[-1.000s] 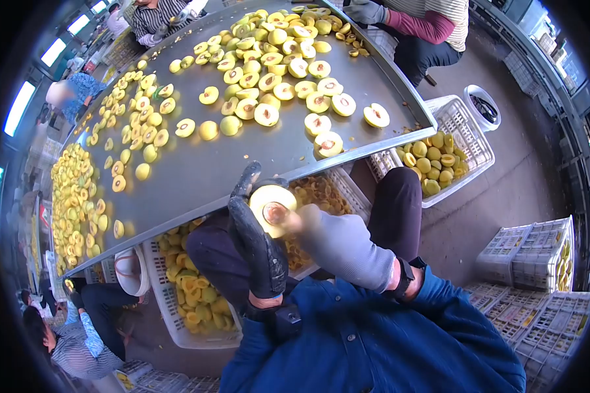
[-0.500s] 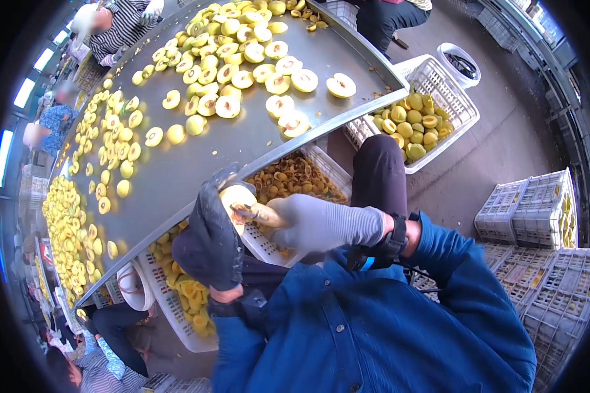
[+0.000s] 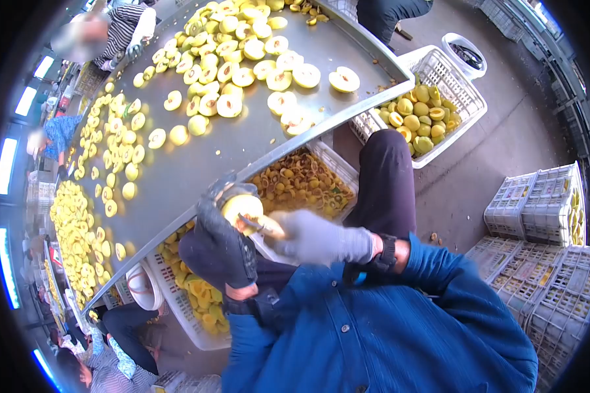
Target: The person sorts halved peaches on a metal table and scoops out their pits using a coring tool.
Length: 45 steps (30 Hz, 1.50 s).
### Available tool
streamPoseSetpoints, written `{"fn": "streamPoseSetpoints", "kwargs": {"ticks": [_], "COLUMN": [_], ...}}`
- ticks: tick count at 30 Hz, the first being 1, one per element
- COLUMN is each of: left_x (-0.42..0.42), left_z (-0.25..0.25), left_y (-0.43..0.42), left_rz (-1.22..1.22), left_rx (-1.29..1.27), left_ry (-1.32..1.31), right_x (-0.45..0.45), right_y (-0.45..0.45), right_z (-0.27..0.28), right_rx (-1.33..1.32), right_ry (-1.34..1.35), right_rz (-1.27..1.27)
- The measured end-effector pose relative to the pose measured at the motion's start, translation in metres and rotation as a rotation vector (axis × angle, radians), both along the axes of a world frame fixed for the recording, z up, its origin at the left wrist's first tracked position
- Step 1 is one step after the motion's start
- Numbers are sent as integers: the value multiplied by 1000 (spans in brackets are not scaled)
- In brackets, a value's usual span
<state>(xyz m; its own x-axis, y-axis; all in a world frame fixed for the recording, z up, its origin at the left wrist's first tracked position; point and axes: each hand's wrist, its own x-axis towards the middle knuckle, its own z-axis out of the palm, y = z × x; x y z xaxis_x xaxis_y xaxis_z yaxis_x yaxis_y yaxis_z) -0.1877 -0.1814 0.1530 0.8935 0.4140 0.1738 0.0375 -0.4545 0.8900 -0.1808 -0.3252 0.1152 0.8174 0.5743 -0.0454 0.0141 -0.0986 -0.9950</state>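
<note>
My left hand (image 3: 226,229), in a black glove, is wrapped round a halved yellow fruit (image 3: 237,208) just off the table's near edge. The cut face points toward my right hand (image 3: 314,237), which wears a grey glove and is closed on a small tool (image 3: 251,222). The tool's dark tip touches the middle of the cut face; its handle is mostly hidden by my fingers. Many halved fruits (image 3: 229,105) lie on the metal table (image 3: 242,141) beyond my hands.
Below the table edge stands a crate of small brown pieces (image 3: 353,181). Crates of fruit stand at my left (image 3: 177,313) and right (image 3: 476,111). A white bucket (image 3: 467,39), stacked crates (image 3: 537,209) and a co-worker (image 3: 115,367) are around. Another co-worker (image 3: 128,29) sits across the table.
The view has shifted, and the table sits further left than a second ago. The fruit in my left hand has tilted, and the tool's dark tip now shows at its centre.
</note>
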Motion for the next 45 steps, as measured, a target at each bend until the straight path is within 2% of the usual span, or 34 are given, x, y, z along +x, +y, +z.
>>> {"fn": "streamPoseSetpoints", "kwargs": {"ticks": [1, 2, 3, 5, 6, 8, 11, 12, 15, 16, 18, 19, 21, 22, 23, 25, 26, 29, 30, 33, 34, 37, 38, 40, 41, 43, 45], "left_x": [-4, -4, -1, 4, 6, 7, 12, 12, 14, 13, 11, 17, 26, 25, 23, 21, 18, 13, 11, 9, 6, 13, 17, 13, 20, 20, 29], "left_z": [-1, -27, -26, -25, -25, 1, -7, -11, -36, -45, -51, -47, -30, -8, 2, -7, -11, -12, -9, -11, -26, -46, -48, -43, -51, -40, -57], "left_y": [12, 27, 25, 19, 15, -9, -7, -1, 38, 56, 67, 67, 56, 32, 18, 12, 9, 10, 8, -2, 7, 26, 29, 19, 18, 1, 13], "left_rz": [-30, -28, -19, -1, -7, 82, 81, 89, 43, -22, -137, -189, -305, -366, -420, -356, -330, -325, -273, -248, -299, -490, -559, -404, -251, -204, -25], "left_rx": [242, 496, 497, 501, 294, -343, -149, 38, 522, 634, 655, 565, 166, -144, -455, -392, -364, -356, -303, -294, -372, -645, -745, -844, -966, -845, -1170], "left_ry": [76, 22, -14, -88, -118, -40, -80, -97, -160, -181, -225, -251, -267, -246, -213, -151, -114, -133, -140, -211, -257, -327, -327, -239, -204, -315, -239], "right_x": [6, 10, 15, 13, 14, 13, 25, 23, 22, 23, 27, 25, 22, 17, 16, 13, 15, 17, 21, 30, 32, 19, 21, 26, 29, 30, 37], "right_y": [-4, -2, 4, 6, 5, 4, 1, 0, 0, -4, -15, -14, -13, -11, -8, -1, -2, -1, 7, 1, 4, 9, 5, 3, 5, 13, 10], "right_z": [-1, -14, -15, -12, -7, 1, 12, 12, 3, 15, 43, 45, 50, 51, 38, 5, -4, -9, -12, -12, -14, -12, -12, -14, -15, -30, -44], "right_rx": [-180, -338, -394, -238, -236, -229, -454, -397, 79, -64, -353, -235, -6, 64, 37, -21, -160, 52, 8, -316, -316, 125, 58, -230, -371, -366, -304], "right_ry": [-164, -399, -406, -273, -255, -215, -250, -257, -160, -159, -159, -53, 148, 226, 133, -46, -133, 71, 73, -270, -302, 8, 23, -194, -314, -546, -682], "right_rz": [10, -14, -18, -3, 2, 17, 111, 117, 140, 176, 250, 250, 244, 218, 184, 112, 116, 241, 245, 209, 210, 247, 301, 293, 299, 91, 57]}}
